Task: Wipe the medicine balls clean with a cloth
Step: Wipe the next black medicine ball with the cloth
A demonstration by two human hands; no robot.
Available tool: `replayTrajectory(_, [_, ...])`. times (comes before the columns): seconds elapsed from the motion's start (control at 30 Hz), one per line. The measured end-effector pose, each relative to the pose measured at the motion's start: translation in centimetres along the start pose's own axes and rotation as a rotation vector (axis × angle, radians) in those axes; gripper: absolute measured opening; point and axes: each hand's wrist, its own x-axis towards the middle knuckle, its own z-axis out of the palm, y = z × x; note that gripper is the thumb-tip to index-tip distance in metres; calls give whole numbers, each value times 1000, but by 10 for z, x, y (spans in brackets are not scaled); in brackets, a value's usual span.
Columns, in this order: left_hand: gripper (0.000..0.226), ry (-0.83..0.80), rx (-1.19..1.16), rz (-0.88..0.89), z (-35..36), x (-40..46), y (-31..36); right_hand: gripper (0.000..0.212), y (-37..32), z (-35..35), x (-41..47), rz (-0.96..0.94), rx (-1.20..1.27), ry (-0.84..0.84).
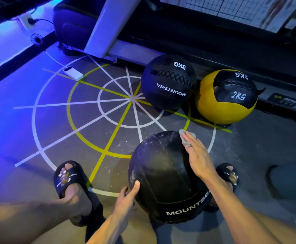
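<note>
Gym floor (83,138) w/ white and yellow target lines, treadmill (205,41) along the back edge. Big black medicine ball (161,176) sits on the floor btwn the person's sandalled feet, dusty white smears on top. Behind it, 3KG black ball (168,81) just beside yellow 2KG ball (226,97), both against the treadmill. Right hand (199,155) flat, fingers straight, pressing a small cloth (186,136) onto the big ball's far upper side. Left hand (126,196) open, thumb touching the ball's left side. White power bank (73,74) on floor, far left.
</note>
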Motion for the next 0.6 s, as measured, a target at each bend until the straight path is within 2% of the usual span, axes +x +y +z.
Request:
replayTrajectory(0.03, [89,-6,-1,-45,-2,2,-2,57,-6,1,-1,-6,0,1])
replayTrajectory(0.1, [97,-80,-37,-116,-4,-2,-5,57,-12,7,-4,-19,-36,14])
replayTrajectory(0.17, [91,-150,-134,-129,-3,1,-12,60,-17,13,-9,-4,-78,7])
replayTrajectory(0.23, [80,-138,-224,-119,-5,1,-16,63,-22,19,-14,24,-89,-6])
replayTrajectory(0.37, [74,-76,-180,-60,-12,-2,-8,63,-43,20,-20,18,-46,19])
replayTrajectory(0.47, [66,2,-88,118,-37,-3,13,59,-52,25,-34,13,63,28])
replayTrajectory(0.53, [81,50,-21,309,-58,3,33,58,-46,37,-49,58,180,48])
replayTrajectory(0.6, [102,81,127,432,-63,5,49,55,-33,48,-65,180,309,90])
